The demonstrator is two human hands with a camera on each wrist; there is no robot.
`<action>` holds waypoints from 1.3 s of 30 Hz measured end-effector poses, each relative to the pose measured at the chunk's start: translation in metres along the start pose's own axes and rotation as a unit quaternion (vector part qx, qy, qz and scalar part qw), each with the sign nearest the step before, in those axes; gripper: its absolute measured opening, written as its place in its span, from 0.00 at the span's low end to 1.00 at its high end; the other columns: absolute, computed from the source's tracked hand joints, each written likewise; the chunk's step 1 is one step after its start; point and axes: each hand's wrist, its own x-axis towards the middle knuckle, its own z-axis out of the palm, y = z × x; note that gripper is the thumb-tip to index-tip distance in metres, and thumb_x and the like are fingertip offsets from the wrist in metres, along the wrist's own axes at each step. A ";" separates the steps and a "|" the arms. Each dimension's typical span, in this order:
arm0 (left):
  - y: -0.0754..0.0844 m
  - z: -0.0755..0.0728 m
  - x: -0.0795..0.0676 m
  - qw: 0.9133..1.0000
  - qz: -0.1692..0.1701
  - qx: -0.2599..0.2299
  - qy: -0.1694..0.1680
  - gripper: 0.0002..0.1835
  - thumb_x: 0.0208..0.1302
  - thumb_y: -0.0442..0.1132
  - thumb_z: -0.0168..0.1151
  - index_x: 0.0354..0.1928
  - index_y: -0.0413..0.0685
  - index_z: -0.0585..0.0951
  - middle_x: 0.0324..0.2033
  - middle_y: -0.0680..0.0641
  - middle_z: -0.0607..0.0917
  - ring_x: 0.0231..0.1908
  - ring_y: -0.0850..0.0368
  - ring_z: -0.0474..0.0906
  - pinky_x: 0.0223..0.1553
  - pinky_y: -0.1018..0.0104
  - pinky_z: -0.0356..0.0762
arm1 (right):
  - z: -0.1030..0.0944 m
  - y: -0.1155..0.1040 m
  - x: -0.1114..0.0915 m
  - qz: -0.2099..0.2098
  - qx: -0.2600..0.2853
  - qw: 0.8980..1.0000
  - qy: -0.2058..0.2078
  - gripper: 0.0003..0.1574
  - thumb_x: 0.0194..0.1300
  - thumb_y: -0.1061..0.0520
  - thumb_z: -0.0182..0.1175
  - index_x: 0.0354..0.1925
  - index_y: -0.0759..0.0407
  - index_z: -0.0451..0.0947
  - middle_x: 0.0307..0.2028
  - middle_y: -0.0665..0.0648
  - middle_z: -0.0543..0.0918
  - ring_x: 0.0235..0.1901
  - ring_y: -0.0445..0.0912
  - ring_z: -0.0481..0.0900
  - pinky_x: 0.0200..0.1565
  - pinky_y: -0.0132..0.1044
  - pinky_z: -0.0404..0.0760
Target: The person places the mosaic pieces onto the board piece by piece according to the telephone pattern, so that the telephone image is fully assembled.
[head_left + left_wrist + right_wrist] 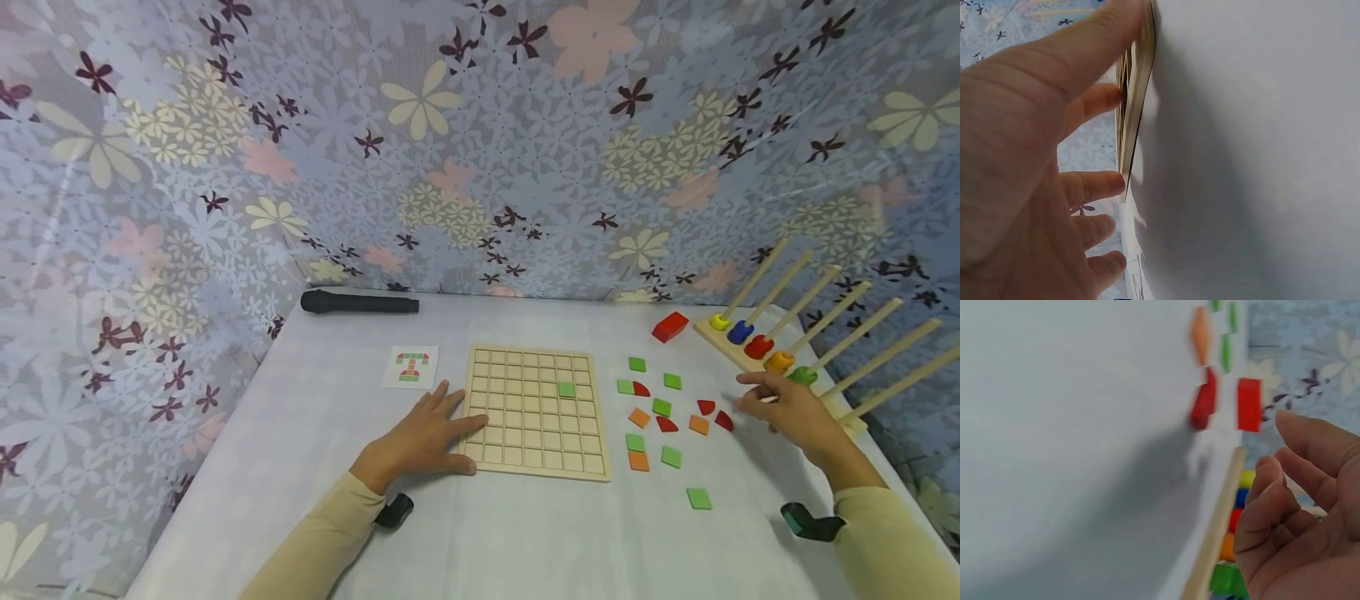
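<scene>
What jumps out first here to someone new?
First, the gridded wooden board central on the white table, with one green square on it and the left hand at its left edge. Next, the loose green, orange and red pieces scattered to its right. Then the peg stand with coloured beads at right, the right hand near it.

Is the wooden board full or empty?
Nearly empty: the board holds one green tile; its other visible cells are bare.

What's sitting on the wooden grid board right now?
One green tile lies toward the right side of the grid board. The left hand overlaps the left edge, so whatever lies directly beneath it there is hidden from view.
</scene>
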 end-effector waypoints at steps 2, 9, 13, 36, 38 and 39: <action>0.000 0.000 0.001 1.000 0.003 -0.002 0.004 0.41 0.61 0.67 0.65 0.75 0.63 0.70 0.77 0.35 0.58 0.78 0.30 0.41 0.74 0.34 0.47 | 0.003 0.008 -0.002 0.003 0.001 1.000 -0.024 0.42 0.72 0.45 0.63 0.69 0.73 0.64 0.50 0.68 0.77 0.38 0.49 0.76 0.33 0.38 0.81; 0.002 -0.003 0.005 1.000 0.006 0.000 -0.006 0.41 0.62 0.66 0.65 0.75 0.64 0.69 0.78 0.35 0.57 0.78 0.31 0.40 0.74 0.32 0.45 | 0.018 0.012 -0.004 0.016 -0.032 0.998 -0.046 0.46 0.68 0.42 0.67 0.67 0.73 0.67 0.47 0.67 0.78 0.42 0.53 0.75 0.36 0.39 0.79; 0.003 -0.002 0.006 1.000 0.005 0.001 -0.011 0.40 0.63 0.66 0.64 0.75 0.65 0.69 0.78 0.35 0.56 0.78 0.31 0.40 0.74 0.31 0.45 | 0.023 0.005 -0.001 0.018 -0.060 0.997 -0.035 0.45 0.66 0.41 0.68 0.65 0.73 0.69 0.46 0.70 0.79 0.42 0.56 0.76 0.38 0.42 0.79; 0.006 -0.002 0.002 1.000 -0.011 0.009 -0.002 0.39 0.63 0.66 0.65 0.75 0.66 0.69 0.78 0.37 0.57 0.78 0.31 0.39 0.73 0.29 0.45 | 0.029 0.014 0.001 -0.021 -0.098 0.995 -0.008 0.30 0.68 0.49 0.68 0.56 0.72 0.79 0.45 0.67 0.85 0.45 0.61 0.80 0.47 0.59 0.81; 0.006 -0.002 0.002 1.000 -0.011 0.010 -0.002 0.39 0.63 0.66 0.65 0.75 0.66 0.70 0.78 0.37 0.57 0.78 0.31 0.39 0.73 0.29 0.45 | 0.030 0.014 0.001 -0.021 -0.099 0.995 -0.003 0.29 0.68 0.50 0.68 0.55 0.72 0.79 0.44 0.66 0.85 0.45 0.60 0.80 0.47 0.60 0.81; 0.006 -0.002 0.002 1.000 -0.011 0.009 -0.002 0.39 0.63 0.65 0.65 0.75 0.66 0.70 0.78 0.37 0.57 0.78 0.31 0.39 0.72 0.29 0.45 | 0.030 0.014 0.001 -0.021 -0.099 0.995 -0.002 0.28 0.68 0.51 0.68 0.54 0.72 0.80 0.44 0.66 0.85 0.44 0.60 0.80 0.47 0.60 0.81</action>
